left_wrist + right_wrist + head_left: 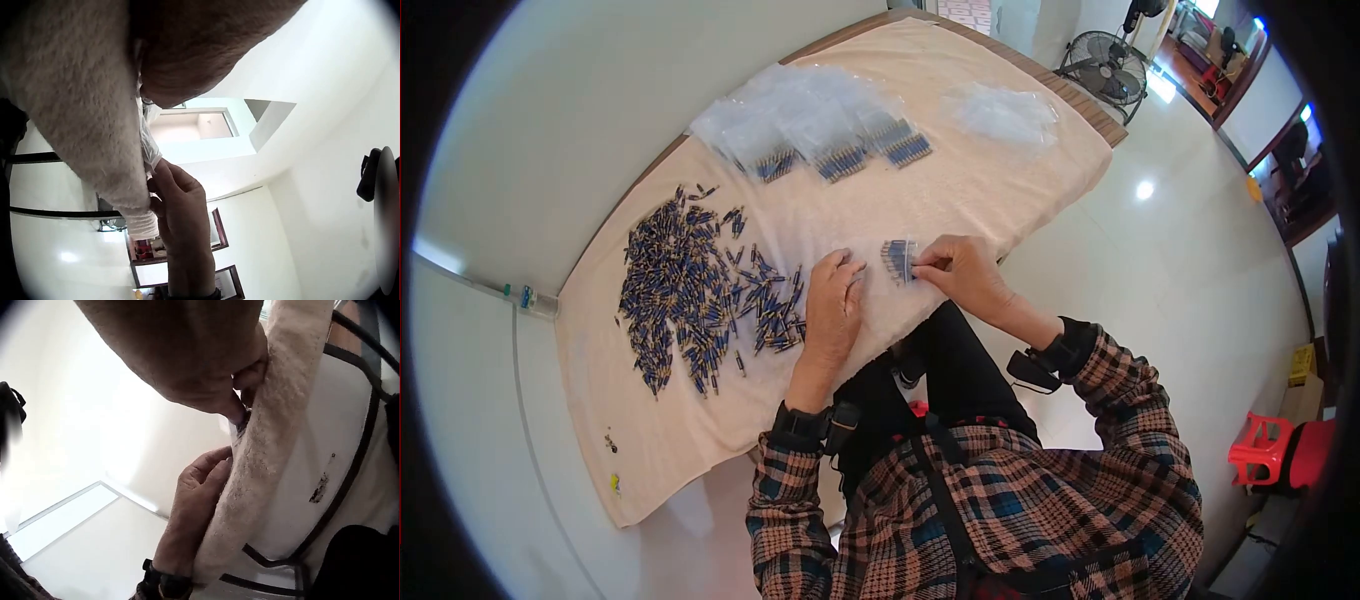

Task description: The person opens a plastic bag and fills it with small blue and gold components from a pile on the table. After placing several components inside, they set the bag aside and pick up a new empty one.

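Note:
A small clear bag (876, 277) lies flat near the table's front edge, with a row of blue and brass-coloured pieces (895, 260) at its right end. The right hand (972, 280) pinches the bag's right edge between thumb and fingers; the left wrist view shows this hand (184, 219) at clear plastic (149, 147). At the bag's left end, the left hand (835, 305) rests with loosely bent fingers. In the right wrist view the left hand (197, 500) lies against the cloth edge, and the right hand (181, 356) hides most of the bag.
Loose blue pieces (675, 290) form a large heap on the cloth (690, 450) at the left. Filled clear bags (815, 115) lie along the back, and empty-looking bags (1005, 115) at the back right. A fan (1106, 70) and a red stool (1260, 448) stand beyond the table.

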Demonstrator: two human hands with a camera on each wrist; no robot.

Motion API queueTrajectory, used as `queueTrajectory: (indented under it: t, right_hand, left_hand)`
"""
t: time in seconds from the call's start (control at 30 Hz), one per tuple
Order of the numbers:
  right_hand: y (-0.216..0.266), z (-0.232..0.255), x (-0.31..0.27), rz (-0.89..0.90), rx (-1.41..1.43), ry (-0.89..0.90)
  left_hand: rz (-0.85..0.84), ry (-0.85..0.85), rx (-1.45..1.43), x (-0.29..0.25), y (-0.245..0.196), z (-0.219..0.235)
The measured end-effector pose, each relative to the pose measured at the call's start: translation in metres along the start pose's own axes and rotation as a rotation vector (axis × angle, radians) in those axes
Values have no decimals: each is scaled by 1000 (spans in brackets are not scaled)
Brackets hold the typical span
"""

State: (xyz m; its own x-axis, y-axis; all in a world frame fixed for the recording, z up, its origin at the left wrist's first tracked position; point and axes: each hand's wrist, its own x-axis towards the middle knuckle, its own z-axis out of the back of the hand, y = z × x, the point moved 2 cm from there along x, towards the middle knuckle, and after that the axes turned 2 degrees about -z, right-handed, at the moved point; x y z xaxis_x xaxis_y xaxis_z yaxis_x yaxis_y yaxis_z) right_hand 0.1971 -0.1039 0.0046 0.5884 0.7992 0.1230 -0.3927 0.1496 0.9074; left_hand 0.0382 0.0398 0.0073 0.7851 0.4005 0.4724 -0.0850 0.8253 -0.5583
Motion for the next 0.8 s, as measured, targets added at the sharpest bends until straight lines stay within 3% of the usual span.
queueTrajectory:
  t: [0.07, 0.23, 0.33, 0.47, 0.6, 0.8]
  right_hand:
    - [5, 2, -1, 104, -199, -45]
    - [12, 9, -6, 196, -225, 19]
    - [8, 12, -7, 236, -128, 23]
    - [4, 10, -4, 236, -107, 16]
    - [4, 9, -4, 161, -96, 26]
    - [5, 7, -5, 182, -141, -27]
  left_hand:
    - [-10, -9, -1, -1, 2, -1]
    - [48, -38, -57, -3, -2, 0]
    - [-126, -88, 100, -4, -23, 7]
    - [-171, -4, 203, -7, -44, 11]
    - [-166, 57, 130, -6, -41, -6]
    - [-201, 25, 164, -5, -42, -18]
